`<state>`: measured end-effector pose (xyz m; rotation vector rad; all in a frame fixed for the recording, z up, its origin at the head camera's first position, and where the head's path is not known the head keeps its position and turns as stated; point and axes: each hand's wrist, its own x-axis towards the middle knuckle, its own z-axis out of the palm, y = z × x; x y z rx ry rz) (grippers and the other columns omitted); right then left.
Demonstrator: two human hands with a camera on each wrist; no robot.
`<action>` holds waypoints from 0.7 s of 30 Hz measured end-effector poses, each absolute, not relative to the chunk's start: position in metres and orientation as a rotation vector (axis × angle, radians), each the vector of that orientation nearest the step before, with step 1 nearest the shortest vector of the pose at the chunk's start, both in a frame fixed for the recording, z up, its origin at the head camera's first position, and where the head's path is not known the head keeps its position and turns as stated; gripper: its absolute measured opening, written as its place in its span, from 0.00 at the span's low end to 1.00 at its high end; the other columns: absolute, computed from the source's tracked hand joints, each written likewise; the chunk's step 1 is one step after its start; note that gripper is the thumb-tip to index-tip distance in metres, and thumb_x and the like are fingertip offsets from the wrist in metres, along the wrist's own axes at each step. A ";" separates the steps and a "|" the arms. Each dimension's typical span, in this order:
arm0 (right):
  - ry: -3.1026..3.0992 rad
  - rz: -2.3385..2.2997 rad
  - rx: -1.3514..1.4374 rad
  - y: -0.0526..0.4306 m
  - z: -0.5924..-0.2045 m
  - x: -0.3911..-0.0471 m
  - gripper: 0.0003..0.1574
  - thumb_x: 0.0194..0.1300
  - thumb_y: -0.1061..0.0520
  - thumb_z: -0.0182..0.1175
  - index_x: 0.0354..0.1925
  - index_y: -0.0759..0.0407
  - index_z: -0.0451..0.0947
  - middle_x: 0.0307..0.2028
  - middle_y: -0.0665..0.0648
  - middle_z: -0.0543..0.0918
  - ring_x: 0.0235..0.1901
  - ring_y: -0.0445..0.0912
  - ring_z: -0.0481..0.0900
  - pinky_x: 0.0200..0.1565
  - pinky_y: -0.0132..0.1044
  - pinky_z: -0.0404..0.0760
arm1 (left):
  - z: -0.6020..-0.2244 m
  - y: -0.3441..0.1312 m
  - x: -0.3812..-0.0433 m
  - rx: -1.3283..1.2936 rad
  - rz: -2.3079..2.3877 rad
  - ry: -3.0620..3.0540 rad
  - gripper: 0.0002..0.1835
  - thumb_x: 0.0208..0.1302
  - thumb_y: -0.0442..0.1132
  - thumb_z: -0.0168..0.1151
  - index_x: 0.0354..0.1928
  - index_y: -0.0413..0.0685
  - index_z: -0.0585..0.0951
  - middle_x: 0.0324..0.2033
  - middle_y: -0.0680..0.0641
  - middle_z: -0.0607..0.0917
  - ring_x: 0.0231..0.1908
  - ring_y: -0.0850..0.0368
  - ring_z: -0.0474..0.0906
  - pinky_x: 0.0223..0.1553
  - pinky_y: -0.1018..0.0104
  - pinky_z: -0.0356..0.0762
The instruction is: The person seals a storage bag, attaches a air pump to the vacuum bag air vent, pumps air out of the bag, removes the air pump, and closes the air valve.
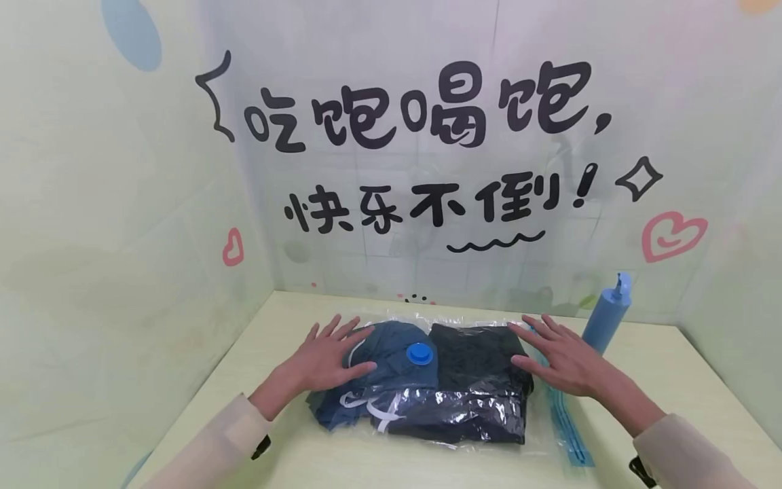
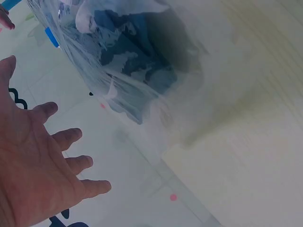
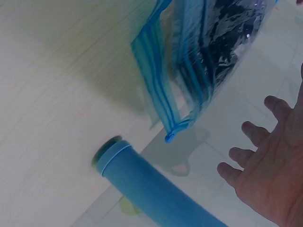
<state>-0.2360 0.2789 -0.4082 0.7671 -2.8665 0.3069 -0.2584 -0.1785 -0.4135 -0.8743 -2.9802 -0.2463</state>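
Note:
A clear plastic vacuum storage bag lies flat on the table, with a folded blue garment with white cords on its left side and a black one on its right. A round blue valve sits on top near the middle. My left hand hovers by the bag's left side, fingers spread and palm down, holding nothing. By the right side, my right hand is likewise spread with straight fingers. Both wrist views show the palms apart from the plastic.
A blue hand pump stands upright on the table at the right, behind my right hand. The bag's blue zip strip runs along its right edge, close to the pump. Printed wall sheets enclose the table at the back and both sides.

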 end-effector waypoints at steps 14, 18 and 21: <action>-3.011 0.390 0.996 0.191 -0.381 -0.261 0.15 0.72 0.50 0.64 0.42 0.62 0.81 0.32 0.52 0.81 0.32 0.48 0.79 0.38 0.49 0.79 | -0.424 -0.122 -0.269 -0.946 -0.266 -3.136 0.46 0.69 0.74 0.48 0.79 0.55 0.61 0.77 0.43 0.57 0.75 0.33 0.47 0.67 0.30 0.47; -3.045 0.368 0.973 0.175 -0.383 -0.264 0.14 0.71 0.51 0.65 0.43 0.61 0.82 0.32 0.51 0.81 0.32 0.47 0.79 0.38 0.48 0.80 | -0.426 -0.112 -0.270 -0.952 -0.271 -3.153 0.46 0.68 0.74 0.49 0.80 0.56 0.60 0.78 0.43 0.56 0.75 0.33 0.47 0.68 0.31 0.48; -3.040 0.410 0.903 0.179 -0.383 -0.267 0.12 0.71 0.53 0.65 0.43 0.62 0.82 0.27 0.49 0.79 0.27 0.43 0.75 0.34 0.45 0.78 | -0.426 -0.109 -0.271 -0.951 -0.263 -3.145 0.46 0.68 0.74 0.49 0.80 0.57 0.60 0.78 0.44 0.56 0.75 0.34 0.48 0.68 0.31 0.48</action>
